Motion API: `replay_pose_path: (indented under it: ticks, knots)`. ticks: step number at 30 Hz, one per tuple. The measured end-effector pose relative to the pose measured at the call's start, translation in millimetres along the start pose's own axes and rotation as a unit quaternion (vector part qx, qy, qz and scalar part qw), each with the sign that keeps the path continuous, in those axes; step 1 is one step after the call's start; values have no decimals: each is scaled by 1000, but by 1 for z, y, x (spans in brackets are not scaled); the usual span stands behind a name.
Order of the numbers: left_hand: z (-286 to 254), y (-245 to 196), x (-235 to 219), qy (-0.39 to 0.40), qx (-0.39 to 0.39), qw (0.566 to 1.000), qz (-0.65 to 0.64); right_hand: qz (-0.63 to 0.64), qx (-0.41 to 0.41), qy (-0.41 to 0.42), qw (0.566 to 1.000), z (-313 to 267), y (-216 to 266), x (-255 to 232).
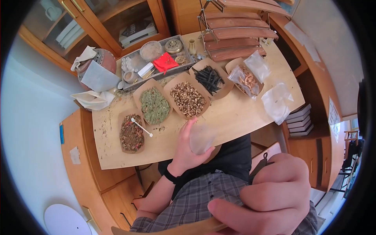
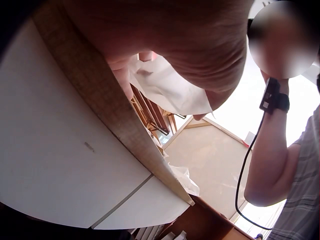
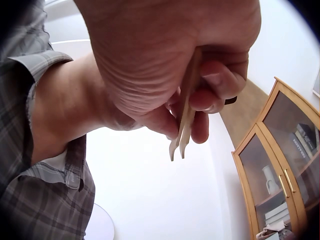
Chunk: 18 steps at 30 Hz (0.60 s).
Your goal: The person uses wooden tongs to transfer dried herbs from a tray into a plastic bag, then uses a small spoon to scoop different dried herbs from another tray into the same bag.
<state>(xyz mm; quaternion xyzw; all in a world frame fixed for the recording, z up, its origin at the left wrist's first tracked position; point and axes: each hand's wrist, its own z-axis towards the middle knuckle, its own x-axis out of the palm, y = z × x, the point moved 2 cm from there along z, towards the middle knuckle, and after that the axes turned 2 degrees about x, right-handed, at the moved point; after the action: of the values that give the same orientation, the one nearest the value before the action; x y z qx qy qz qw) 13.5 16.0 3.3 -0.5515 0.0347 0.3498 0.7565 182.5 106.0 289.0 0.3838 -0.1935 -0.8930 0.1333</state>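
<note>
Both hands were curled: left hand (image 1: 185, 150) round filmy pouch (image 1: 201, 139), right hand (image 1: 274, 192) round wooden tweezers (image 3: 186, 120). Pouch looked light, limp, best pinched at its palm-side edge.

Pale translucent, thin-walled pouch (image 1: 201, 140), contents not discernible, held between thumb and fingers of the left hand (image 1: 187, 152) at about the middle of the worktop's front edge. Slim light-wood tweezers (image 3: 187, 112) gripped in the right hand (image 1: 274, 192), raised off the worktop beyond that front edge; two notched tips downward, slightly apart.
</note>
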Motion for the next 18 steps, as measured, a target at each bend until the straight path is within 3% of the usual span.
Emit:
replay_pose_path:
  ticks: [5,14,15,16,17,18]
  knots:
    - [-5,7,5,-5,3,999,-32,-8,-2,19,1000,-2,1,-1]
    - [-3,4,5,2,15,1000,-8,-33,12,-22,999,2,-12,21]
    - [-3,2,5,-10,0,1000,-19,-5,-136,-135,981,8,-27,41]
    - [-2,3,6,-22,-12,999,-31,23,-283,-242,928,7,-38,51]
    - [-3,5,7,-20,-5,999,-37,41,-272,-218,936,3,-39,53]
    - [-5,10,8,-20,-24,998,-55,53,-216,-98,970,2,-40,42]
